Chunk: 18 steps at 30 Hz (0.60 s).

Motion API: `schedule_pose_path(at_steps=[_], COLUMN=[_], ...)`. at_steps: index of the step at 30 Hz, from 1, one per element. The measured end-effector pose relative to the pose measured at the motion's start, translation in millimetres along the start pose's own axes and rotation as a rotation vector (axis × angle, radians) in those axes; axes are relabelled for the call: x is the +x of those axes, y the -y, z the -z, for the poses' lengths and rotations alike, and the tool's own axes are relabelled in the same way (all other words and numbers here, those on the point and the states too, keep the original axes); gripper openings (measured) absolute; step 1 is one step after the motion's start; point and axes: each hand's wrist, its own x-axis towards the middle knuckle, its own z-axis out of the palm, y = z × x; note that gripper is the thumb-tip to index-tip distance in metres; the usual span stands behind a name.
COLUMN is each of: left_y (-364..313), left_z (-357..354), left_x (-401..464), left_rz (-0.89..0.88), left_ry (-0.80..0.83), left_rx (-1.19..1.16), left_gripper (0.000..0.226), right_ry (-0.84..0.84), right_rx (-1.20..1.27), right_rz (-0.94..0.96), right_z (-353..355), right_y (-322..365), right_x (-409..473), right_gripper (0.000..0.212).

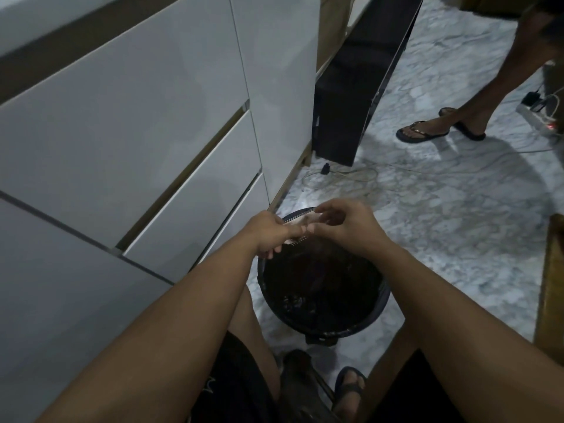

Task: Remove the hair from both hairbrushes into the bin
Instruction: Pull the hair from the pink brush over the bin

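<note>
A: Head view, item one?
B: Left hand (268, 235), fingers (276, 250) closed around a pale hairbrush (300, 222), held over the far rim of the bin.

A: Item two?
B: Right hand (345, 222), thumb and fingertips drawn together at the brush's upper end. Whether they pinch hair or only touch the brush, I cannot tell; it is too dim and blurred.

A: The brush itself?
B: Lying roughly level between the two hands, a row of bristles showing along its near edge. Only one brush is visible.

A: Item three?
B: Bin (378, 312), round and dark, standing on the marble floor (442, 227) directly below the hands. Dark contents inside, not identifiable.

A: Surroundings?
B: White cabinet (128, 123) with drawer fronts at left. Black speaker-like box (351, 117) beyond it, a cable (341, 175) looped on the floor near it. A second person's leg (476, 99) in a sandal at upper right, beside a power strip (540, 116). The wearer's own sandalled foot (349, 389) at the bottom edge.
</note>
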Motion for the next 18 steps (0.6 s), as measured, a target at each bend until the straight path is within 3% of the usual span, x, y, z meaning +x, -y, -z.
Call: schedule_pose_path(at_steps=[4,11,14,18], left_y=[2,7,7,5], left_z=[0,8,6,4], left_x=[1,4,4,4], left_rz=[-0.003,0.012,0.012,0.002], left_ry=[-0.008,-0.029,-0.029,-0.019], left_rx=[-0.013,-0.034,-0.024,-0.002], left_gripper=[0.052,0.048,0.05,0.047], right_ry=[-0.081,-0.324,-0.248,-0.049], right_rx=[-0.099,-0.109,-0.053,-0.006], right_rz=[0.004,-0.183,-0.172,-0.041], right_z=[-5,10,8,-2], right_y=[-2,-7,-7,-4], right_x=[8,12,11,5], right_gripper=[0.01,0.008,0.008,0.032])
